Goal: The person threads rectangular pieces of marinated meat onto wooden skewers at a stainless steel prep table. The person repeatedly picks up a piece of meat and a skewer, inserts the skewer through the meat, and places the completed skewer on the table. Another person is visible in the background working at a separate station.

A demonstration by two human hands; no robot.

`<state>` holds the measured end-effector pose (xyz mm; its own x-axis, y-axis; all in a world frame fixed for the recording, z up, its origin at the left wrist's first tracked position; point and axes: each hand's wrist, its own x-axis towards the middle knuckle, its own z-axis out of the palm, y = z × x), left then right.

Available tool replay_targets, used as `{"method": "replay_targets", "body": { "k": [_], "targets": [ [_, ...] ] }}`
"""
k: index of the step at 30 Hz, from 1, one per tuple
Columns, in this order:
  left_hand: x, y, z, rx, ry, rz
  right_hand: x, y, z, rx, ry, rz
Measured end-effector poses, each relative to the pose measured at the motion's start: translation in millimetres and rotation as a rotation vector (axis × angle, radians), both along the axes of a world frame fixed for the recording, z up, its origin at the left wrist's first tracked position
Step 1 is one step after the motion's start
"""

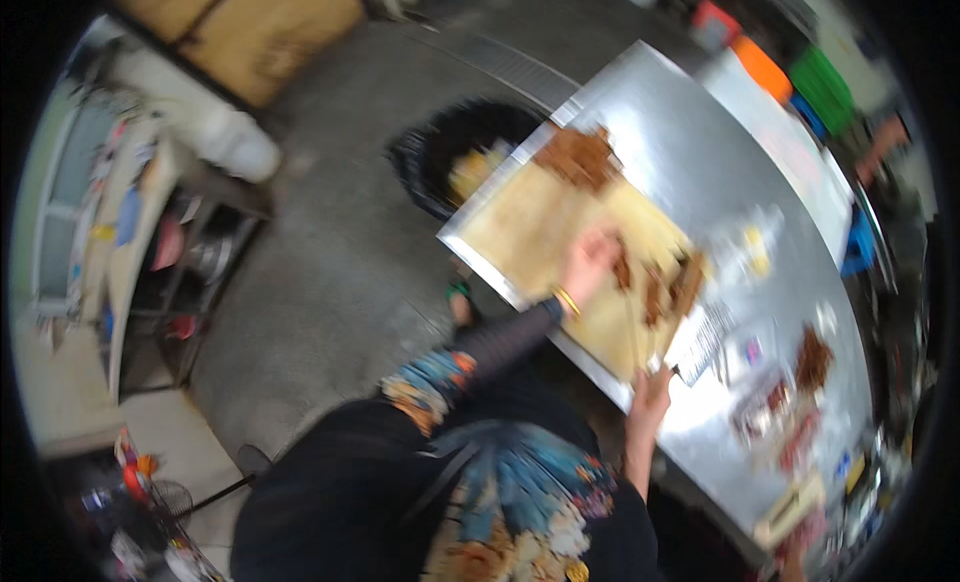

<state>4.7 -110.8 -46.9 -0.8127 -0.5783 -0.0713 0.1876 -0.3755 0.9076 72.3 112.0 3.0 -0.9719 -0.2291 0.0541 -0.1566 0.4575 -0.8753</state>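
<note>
My left hand (591, 255), with a gold bracelet at the wrist, is over the cutting board (517, 222). Its blurred fingers close at the top of a brown strip, apparently marinated meat (622, 270). From that strip a thin stick (631, 327) runs down to my right hand (651, 393), which grips its lower end at the board's near right corner. Beside it on the board lie more brown strips (652, 293). A larger brown heap (581, 158) sits at the far left end of the board. Motion blur hides the finger detail.
The board lies on a metal table (757, 169). A bin with a black liner (420, 162) stands beyond the board's left edge. Clear plastic bags (750, 244), packets (776, 402) and another brown heap (814, 357) are on the table's right. A person's hand (799, 541) shows lower right.
</note>
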Motion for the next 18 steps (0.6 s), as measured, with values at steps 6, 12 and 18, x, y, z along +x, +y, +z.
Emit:
{"method": "replay_targets", "body": {
  "k": [6,12,18],
  "targets": [
    [5.8,-17.8,9.8,0.087,-0.15,-0.134,5.5,-7.7,-3.2,0.137,0.087,0.032],
    [7.8,-20.4,-1.4,0.423,-0.161,-0.24,5.1,-7.6,14.9,0.313,0.021,0.066],
    [19.9,-25.5,9.6,0.562,-0.021,-0.38,-14.0,11.9,-48.3,0.009,0.087,0.131]
  ]
}}
